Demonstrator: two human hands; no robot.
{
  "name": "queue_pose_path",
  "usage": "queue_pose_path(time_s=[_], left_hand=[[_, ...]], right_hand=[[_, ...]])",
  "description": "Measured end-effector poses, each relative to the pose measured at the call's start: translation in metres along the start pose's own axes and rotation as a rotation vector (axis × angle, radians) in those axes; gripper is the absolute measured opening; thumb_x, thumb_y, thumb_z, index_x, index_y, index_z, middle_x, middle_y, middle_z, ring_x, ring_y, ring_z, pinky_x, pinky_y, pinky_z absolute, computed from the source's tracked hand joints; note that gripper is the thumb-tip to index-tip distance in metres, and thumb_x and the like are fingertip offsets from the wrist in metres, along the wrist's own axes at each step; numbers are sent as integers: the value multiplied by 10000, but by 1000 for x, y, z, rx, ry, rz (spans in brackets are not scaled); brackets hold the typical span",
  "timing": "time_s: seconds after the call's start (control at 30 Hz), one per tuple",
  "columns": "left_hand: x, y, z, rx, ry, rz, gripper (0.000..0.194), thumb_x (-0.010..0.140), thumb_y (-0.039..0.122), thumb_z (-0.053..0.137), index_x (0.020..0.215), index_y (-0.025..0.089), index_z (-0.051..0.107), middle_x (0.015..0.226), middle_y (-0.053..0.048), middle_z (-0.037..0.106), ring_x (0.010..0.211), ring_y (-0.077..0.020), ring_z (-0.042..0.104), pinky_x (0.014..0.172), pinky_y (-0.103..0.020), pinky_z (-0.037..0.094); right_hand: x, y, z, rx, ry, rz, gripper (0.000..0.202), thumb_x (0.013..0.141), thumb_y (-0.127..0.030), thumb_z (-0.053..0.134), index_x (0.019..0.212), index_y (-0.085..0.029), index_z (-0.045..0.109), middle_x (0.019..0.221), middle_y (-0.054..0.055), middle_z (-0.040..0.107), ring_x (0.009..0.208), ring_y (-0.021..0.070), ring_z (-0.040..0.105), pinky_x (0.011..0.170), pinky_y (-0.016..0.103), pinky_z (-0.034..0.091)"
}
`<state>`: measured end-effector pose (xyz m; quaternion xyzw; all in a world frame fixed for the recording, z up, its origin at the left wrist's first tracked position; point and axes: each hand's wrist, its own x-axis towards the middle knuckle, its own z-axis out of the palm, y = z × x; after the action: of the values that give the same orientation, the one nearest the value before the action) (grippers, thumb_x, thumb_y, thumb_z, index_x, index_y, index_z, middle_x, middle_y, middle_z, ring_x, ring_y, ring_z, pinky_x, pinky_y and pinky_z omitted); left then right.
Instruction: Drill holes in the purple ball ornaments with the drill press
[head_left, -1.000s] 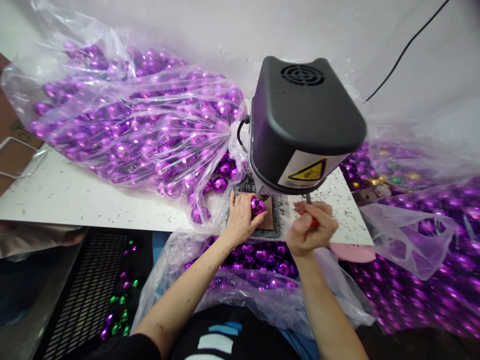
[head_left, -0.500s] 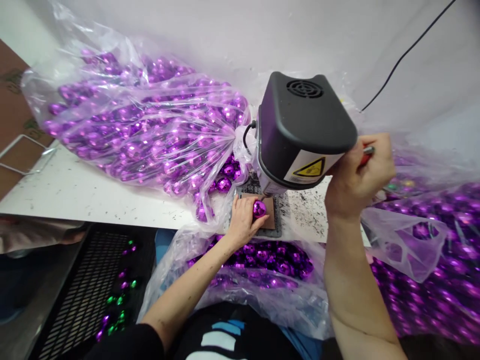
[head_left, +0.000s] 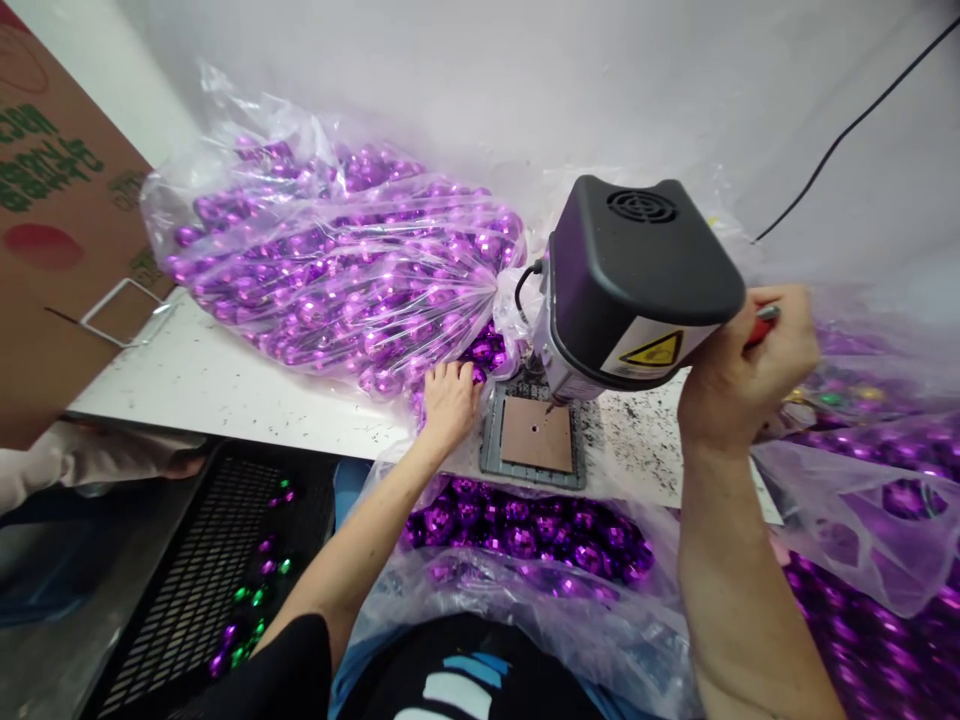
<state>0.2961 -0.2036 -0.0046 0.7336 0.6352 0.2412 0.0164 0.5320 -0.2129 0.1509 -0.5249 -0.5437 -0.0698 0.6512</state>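
Observation:
My left hand (head_left: 448, 402) rests at the mouth of the large clear bag, beside loose shiny purple baubles (head_left: 489, 350). Its fingers are curled downward and close together; the fingertips and thumb are hidden, so what they hold does not show. My right hand (head_left: 750, 360) is wrapped around the red-and-black handle (head_left: 762, 326) of a small bench drill (head_left: 649, 285) with a black housing and a yellow warning label. Beneath the drill bit (head_left: 553, 407), a brown square board (head_left: 536, 436) with a central hole lies on the grey base plate (head_left: 491, 462), with no bauble on it.
The knotted clear bag (head_left: 337, 270) of purple baubles fills the table's left. An opened bag (head_left: 525, 535) of baubles lies on my lap, another (head_left: 870, 580) at right. Dark shavings speckle the white table (head_left: 637, 450). A cardboard box (head_left: 67, 220) and black crate (head_left: 180, 570) stand left.
My left hand has moved left off the board, where it held a purple bauble, to the baubles by the bag. My right hand stays on the handle. The view has shifted left.

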Motion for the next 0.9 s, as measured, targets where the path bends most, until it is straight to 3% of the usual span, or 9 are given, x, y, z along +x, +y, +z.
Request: queue_pose_path(time_s=[0.1,0.2,0.27,0.33,0.43,0.5,0.57,0.7,0.9], left_hand=[[18,-8,7,112,-107,6,294,912,297,662,1161,142,652,1056,-173,670,1103,-364,581,971,-541,450],[14,-10,-2,-43,-93,-15,407,874,268,711,1263,177,630,1149,-155,635,1089,-323,603,960,-499,481],[5,-9,-15,-317,-50,-61,462,874,298,714,1317,228,601,1207,-124,613,1056,-268,625,935,-445,513],[-7,-4,-26,-706,-93,-134,475,881,385,703,1319,258,571,1213,-94,624,1017,-222,651,856,-375,553],[-24,9,-29,-1250,-375,-314,526,860,506,696,1283,240,532,1122,-76,681,899,-199,711,671,-292,565],[-31,18,-21,-1421,-541,-434,588,835,549,711,1285,219,527,987,-59,709,742,-173,716,572,-253,532],[-33,24,-9,-1452,-589,-505,602,815,571,728,1256,193,570,862,-37,707,604,-127,666,502,-212,474],[-30,32,11,-1316,-502,-470,568,788,571,756,1179,172,648,880,-37,703,592,-100,613,481,-202,432],[-33,40,27,-947,-272,-216,413,885,393,698,1243,210,606,1141,-64,696,993,-208,677,843,-345,565]], right_hand=[[0,0,-1,2,-10,10,583,864,-758,470,692,-202,445,571,-66,319,487,37,255,471,235,193],[-1,0,-2,16,-23,16,558,874,-727,490,703,-197,453,578,-64,337,497,37,275,482,228,218],[-1,1,-3,26,-41,20,543,883,-707,492,714,-191,464,593,-61,357,512,38,292,496,225,240],[0,3,-2,29,-56,22,520,901,-676,489,727,-186,475,609,-59,369,531,40,304,520,226,265],[4,8,4,16,-56,31,461,935,-599,491,741,-182,477,622,-61,368,573,46,324,577,228,297],[7,13,8,5,-52,43,440,948,-564,495,727,-186,450,622,-63,367,596,49,332,599,230,295],[10,16,11,-3,-54,51,455,945,-575,496,709,-194,421,616,-66,358,602,48,318,598,230,282],[12,19,12,-13,-74,27,534,914,-686,459,729,-184,455,616,-66,352,605,50,287,595,230,283],[10,18,12,-46,-45,-3,611,893,-775,368,735,-190,449,611,-60,359,596,54,291,589,231,284]])
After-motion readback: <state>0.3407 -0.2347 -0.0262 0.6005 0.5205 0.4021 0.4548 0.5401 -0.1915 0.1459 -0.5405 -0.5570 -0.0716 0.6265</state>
